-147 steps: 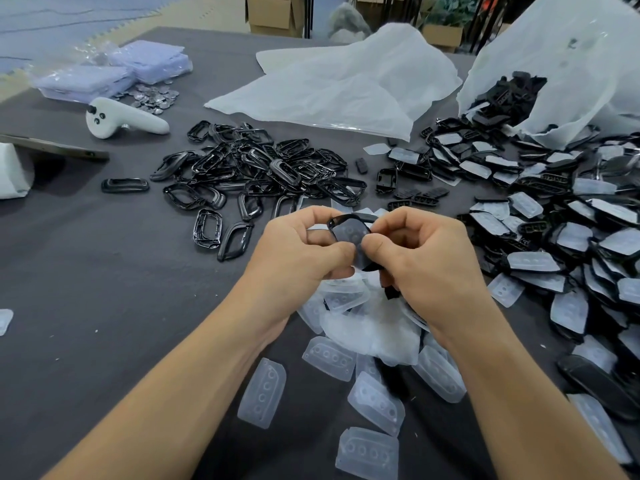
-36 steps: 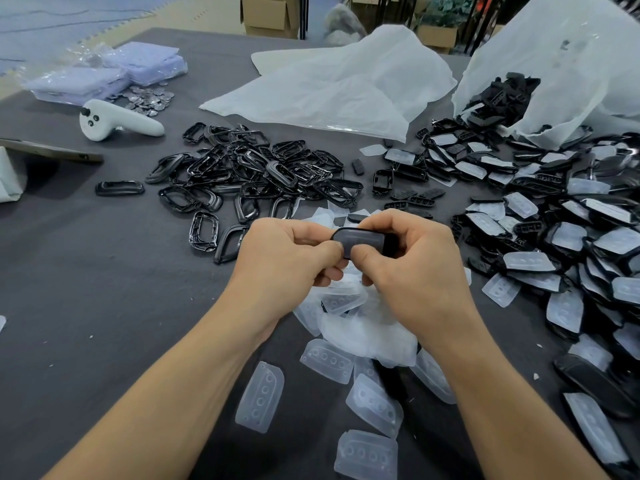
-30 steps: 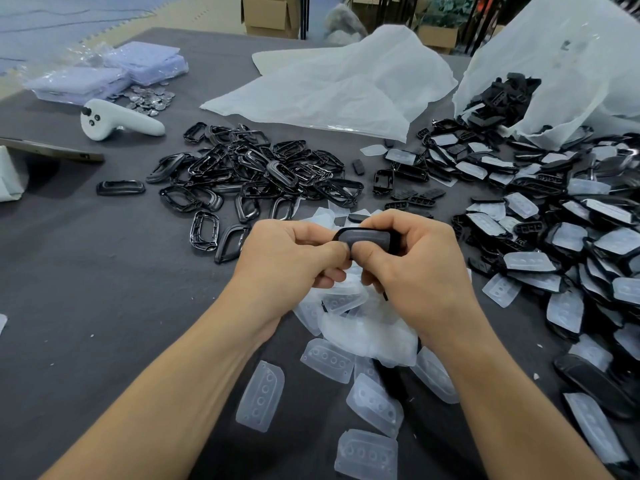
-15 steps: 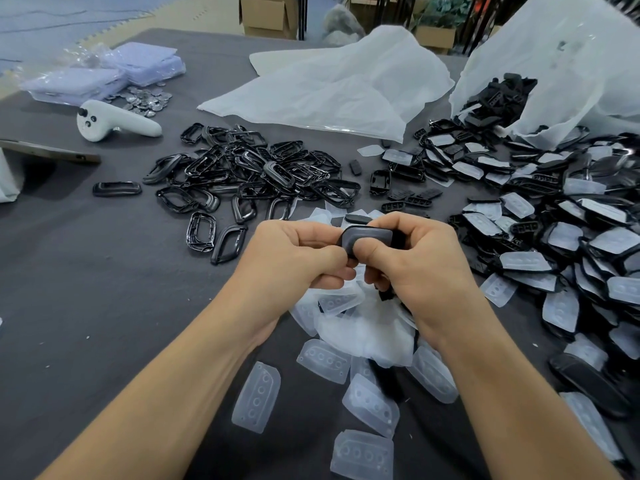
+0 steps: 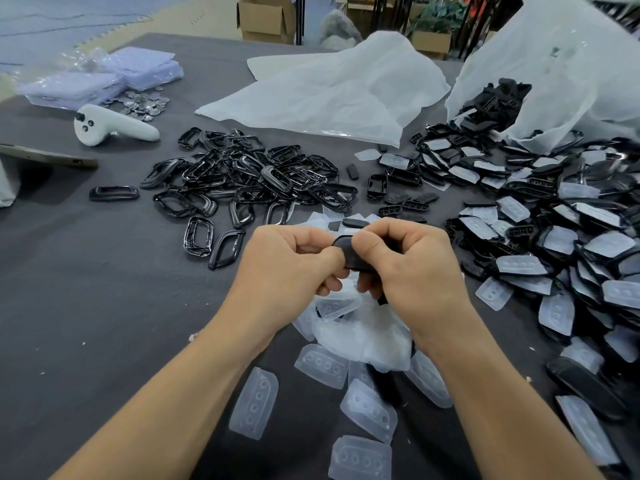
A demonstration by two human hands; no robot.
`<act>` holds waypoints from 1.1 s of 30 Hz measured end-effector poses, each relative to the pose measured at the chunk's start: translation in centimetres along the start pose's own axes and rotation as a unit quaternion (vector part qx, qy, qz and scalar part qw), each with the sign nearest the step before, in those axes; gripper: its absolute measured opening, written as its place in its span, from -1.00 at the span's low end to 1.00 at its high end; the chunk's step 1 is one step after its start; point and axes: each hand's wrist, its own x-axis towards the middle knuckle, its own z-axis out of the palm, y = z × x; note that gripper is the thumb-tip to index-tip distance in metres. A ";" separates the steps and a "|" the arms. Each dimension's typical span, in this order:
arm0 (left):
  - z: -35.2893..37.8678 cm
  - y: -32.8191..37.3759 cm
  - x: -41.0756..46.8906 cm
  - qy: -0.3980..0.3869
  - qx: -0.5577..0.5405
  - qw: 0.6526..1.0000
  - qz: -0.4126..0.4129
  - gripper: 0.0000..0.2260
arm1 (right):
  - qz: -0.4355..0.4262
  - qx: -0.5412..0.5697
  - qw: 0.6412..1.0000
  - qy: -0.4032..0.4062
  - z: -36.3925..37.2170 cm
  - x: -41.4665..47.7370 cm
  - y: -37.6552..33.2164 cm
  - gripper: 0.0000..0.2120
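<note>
Dead centre of the frame, both hands are on one small black shell (image 5: 350,253). The left hand (image 5: 291,268) pinches its left end, fingers curled in. The right hand (image 5: 408,271) has its thumb pressed on top and its fingers wrapped underneath, so only the rounded edge between the two thumbs shows. Can't tell if there's a clear pad in it.

Progress-wise I'd guess nowhere near done. There's a decent heap of black frames (image 5: 249,178) up and left of the hands and loose clear pads (image 5: 254,407) at bottom centre. But the big pile of padded shells (image 5: 561,237) down the right side looks untouched, and the bag (image 5: 571,81) at upper right holds more.
</note>
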 end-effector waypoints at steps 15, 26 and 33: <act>-0.1 0.0 0.3 0.071 0.013 0.995 0.070 -0.78 | 0.019 0.124 0.989 -0.078 -1.0 -0.3 -1.0 -0.66; -0.2 -0.6 0.2 0.128 0.076 0.983 0.111 -0.88 | -0.015 0.067 0.998 0.015 0.3 -0.1 0.2 -0.72; -0.2 -0.6 0.1 0.095 0.123 0.978 0.141 -0.80 | -0.008 0.089 0.996 0.001 -0.1 0.0 0.1 -0.68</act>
